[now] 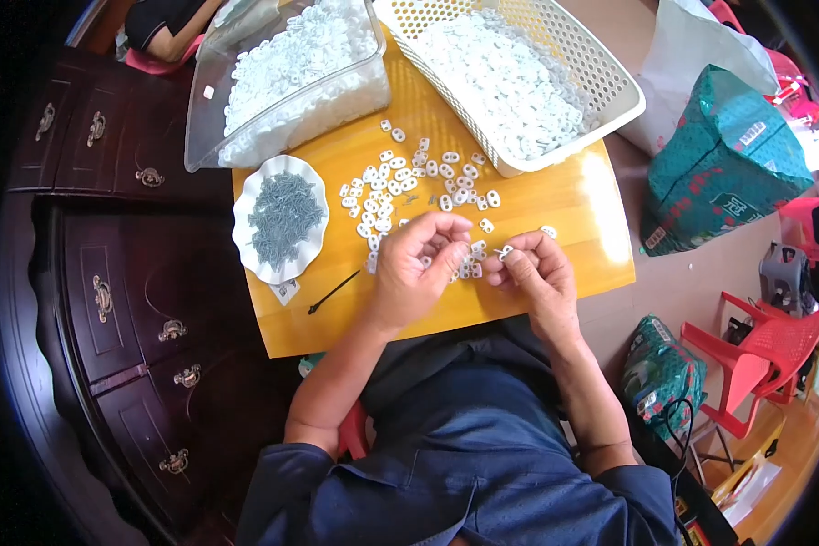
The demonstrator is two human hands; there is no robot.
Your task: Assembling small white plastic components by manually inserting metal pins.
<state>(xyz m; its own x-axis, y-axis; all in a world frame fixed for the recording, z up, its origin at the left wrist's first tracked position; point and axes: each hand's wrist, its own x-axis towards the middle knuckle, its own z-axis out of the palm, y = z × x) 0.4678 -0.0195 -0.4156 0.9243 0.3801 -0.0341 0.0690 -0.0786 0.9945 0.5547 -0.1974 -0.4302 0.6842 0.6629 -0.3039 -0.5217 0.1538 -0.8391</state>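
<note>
**Held piece just right of the left hand's fingertips**

The small white piece [506, 254] sits between the thumb and fingers of the right hand [548, 280], over the near part of the desk [346, 328]. The right hand is therefore the nearer one, its grip narrow. The left hand [408, 275] stands just to the left, the two sets of fingertips facing each other across a short gap; its thumb and forefinger curl close together, but whether they pinch anything cannot be told. The piece's long axis is mostly hidden by the thumb, so its exact slant is unclear.

Loose white pieces [493, 197], two-holed ovals, lie between and beyond the hands. A scalloped white dish [243, 216] of dark, slender fasteners [285, 218] is on the left, nearer the left hand; a thin black rod [334, 292] lies between that dish and the left forearm.
</note>
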